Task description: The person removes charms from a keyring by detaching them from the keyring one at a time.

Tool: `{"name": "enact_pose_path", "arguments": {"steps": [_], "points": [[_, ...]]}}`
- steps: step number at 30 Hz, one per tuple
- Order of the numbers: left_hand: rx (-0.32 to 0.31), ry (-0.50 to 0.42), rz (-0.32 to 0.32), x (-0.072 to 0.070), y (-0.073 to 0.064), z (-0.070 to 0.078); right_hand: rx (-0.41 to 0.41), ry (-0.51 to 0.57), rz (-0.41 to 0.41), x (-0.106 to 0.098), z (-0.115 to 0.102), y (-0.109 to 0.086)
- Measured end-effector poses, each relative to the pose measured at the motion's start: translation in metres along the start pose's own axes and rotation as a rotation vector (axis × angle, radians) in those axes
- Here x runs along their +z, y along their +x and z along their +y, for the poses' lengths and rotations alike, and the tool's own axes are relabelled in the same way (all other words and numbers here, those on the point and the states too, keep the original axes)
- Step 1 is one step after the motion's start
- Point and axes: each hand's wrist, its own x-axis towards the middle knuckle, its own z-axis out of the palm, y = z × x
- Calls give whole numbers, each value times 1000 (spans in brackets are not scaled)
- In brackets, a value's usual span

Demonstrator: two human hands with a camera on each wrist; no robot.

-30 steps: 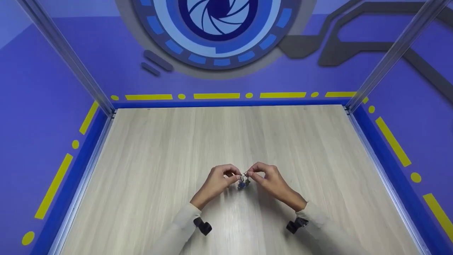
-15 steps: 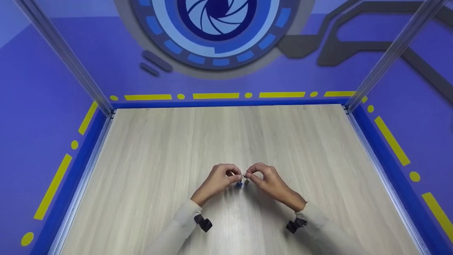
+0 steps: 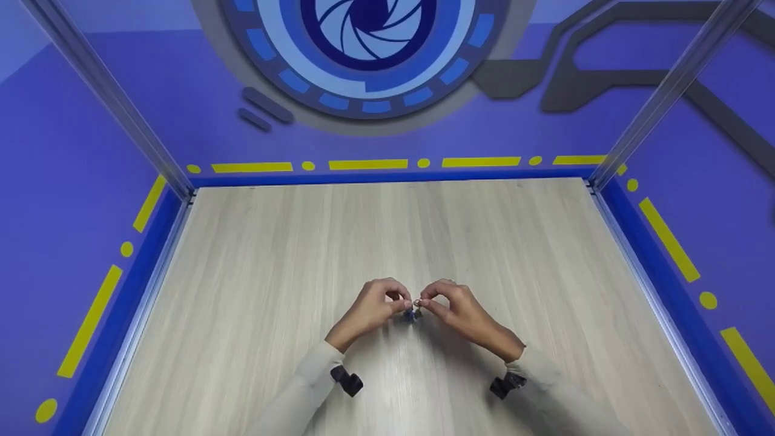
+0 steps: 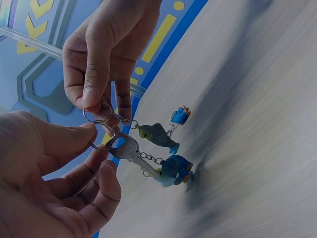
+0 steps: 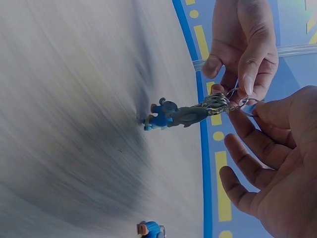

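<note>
In the head view my left hand (image 3: 374,309) and right hand (image 3: 460,307) meet above the wooden table, pinching metal key rings (image 3: 417,303) between thumb and fingers. Up close, my left fingers pinch the lower ring, by a silver key (image 4: 131,149). My right fingers pinch the upper ring (image 4: 96,114). The rings overlap; whether they are linked I cannot tell. Below hang a dark fish-shaped charm (image 4: 156,135) and a blue figurine charm (image 4: 177,168) on short chains. A second blue figurine (image 4: 181,115) also shows; its attachment is unclear.
A pale wood-grain table (image 3: 375,242) lies beneath both hands. Blue panels (image 3: 363,145) with yellow marks and metal corner posts (image 3: 672,103) enclose the back and sides. Black wrist cameras (image 3: 347,381) are strapped over the light sleeves.
Both hands stay together, shifting only slightly. The rings and charms between the fingertips have turned and swung a little, and the charms now hang closer together.
</note>
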Motion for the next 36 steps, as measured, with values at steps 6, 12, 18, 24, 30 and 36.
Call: {"name": "enact_pose_path", "arguments": {"steps": [6,12,18,24,30,36], "points": [[27,-72,38,0,-2,-4,28,41,8,-1,2,0],[53,-226,53,-1,-5,-8,68,61,15,-1,4,-1],[77,-308,47,-4,-5,-11,76,85,34,0,0,0],[37,-257,26,-6,-6,-14,78,121,24,0,-5,3],[22,-96,0,-6,-8,-10,59,119,11,1,-5,4],[47,-19,-15,-5,-8,-4,16,50,16,4,-7,2]]}}
